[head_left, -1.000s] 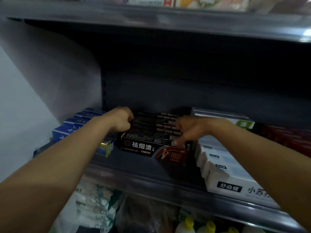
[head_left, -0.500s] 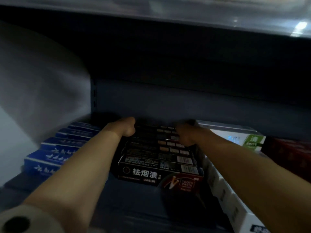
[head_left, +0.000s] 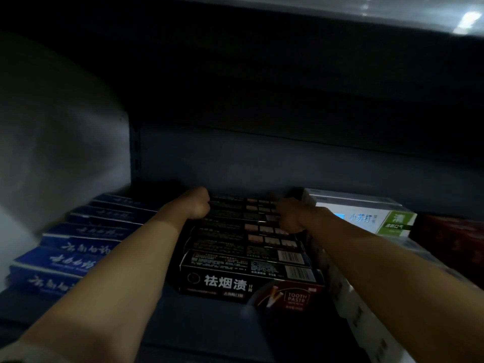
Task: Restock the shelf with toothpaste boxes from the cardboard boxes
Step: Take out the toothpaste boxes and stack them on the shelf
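Note:
A row of several black toothpaste boxes (head_left: 248, 260) lies one behind another on the dark shelf (head_left: 209, 320), the front one showing white characters. My left hand (head_left: 196, 204) reaches deep in and grips the left end of the rearmost black boxes with curled fingers. My right hand (head_left: 290, 217) grips the right end of the same boxes. The fingertips of both hands are hidden behind the boxes in the dim light.
Blue toothpaste boxes (head_left: 78, 247) fill the shelf to the left. White and green toothpaste boxes (head_left: 366, 218) stand stacked to the right, with red boxes (head_left: 450, 239) beyond them. The shelf's back panel (head_left: 262, 163) is just behind my hands; another shelf (head_left: 366, 11) hangs overhead.
Both hands slid back along the black boxes toward the rear of the shelf. My head moved in closer under the upper shelf.

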{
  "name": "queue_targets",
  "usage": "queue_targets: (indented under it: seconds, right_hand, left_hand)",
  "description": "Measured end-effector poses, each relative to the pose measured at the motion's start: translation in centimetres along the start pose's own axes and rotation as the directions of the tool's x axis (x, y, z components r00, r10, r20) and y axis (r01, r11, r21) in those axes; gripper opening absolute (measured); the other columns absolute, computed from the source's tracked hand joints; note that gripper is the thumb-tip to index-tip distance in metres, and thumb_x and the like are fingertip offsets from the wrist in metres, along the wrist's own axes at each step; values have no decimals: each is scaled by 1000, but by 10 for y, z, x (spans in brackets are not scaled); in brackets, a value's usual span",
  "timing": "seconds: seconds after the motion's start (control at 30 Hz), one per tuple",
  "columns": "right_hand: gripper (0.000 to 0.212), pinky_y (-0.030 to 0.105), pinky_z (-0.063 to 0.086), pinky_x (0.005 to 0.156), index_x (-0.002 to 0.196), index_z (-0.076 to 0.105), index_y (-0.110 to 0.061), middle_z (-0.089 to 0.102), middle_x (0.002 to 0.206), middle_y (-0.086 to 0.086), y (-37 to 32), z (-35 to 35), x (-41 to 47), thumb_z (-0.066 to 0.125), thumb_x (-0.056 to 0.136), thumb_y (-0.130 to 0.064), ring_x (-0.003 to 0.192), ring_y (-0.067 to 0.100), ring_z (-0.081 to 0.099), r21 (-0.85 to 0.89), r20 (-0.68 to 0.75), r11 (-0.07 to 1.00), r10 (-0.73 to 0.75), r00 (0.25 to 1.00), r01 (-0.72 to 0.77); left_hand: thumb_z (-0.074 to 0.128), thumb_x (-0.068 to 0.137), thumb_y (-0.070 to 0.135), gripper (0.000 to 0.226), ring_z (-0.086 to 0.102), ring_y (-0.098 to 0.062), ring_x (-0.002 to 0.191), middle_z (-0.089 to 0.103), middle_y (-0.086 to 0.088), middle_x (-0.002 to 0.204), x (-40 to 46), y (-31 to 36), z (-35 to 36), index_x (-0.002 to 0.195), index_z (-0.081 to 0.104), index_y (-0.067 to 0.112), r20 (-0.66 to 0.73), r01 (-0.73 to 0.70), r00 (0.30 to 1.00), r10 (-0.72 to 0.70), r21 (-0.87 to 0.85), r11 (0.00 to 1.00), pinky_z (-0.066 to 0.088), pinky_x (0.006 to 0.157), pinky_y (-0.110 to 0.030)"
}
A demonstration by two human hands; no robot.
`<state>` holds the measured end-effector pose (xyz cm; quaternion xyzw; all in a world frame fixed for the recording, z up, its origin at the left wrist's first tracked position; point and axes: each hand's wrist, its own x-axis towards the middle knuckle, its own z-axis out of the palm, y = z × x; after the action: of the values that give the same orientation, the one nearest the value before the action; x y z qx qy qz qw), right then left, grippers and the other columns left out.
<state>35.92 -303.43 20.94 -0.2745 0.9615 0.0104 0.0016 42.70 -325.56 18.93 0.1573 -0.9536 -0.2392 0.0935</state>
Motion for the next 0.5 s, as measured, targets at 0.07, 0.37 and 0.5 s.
queue_targets:
  seconds: [0.07,0.37,0.5]
  right_hand:
    - [42,28,43,93,132,49,3,50,135,19,0,0,-1,55,93,-10,121,30,52,8,-14,1000,8,1000,-7]
    - [35,26,44,85,125,53,1,53,131,17,-5,-11,-11,54,92,-10,115,29,55,-82,-80,996,-51,995,44]
    - [38,25,43,89,129,50,-6,51,132,13,-25,-22,-22,55,91,-11,115,27,53,-69,-169,986,-164,972,155]
  left_hand:
    - [46,88,-2,24,58,-26,93,59,-13,96,-3,1,0,68,52,11,-2,-10,1000,10,-15,1000,43,76,-27]
    - [45,88,0,20,54,-29,110,56,-16,119,-20,1,-18,102,57,5,-21,-36,999,37,47,998,43,93,-32]
    - [47,81,-3,24,58,-32,104,63,-17,109,-46,-2,-42,69,48,18,-52,-39,998,43,87,995,43,83,-29]
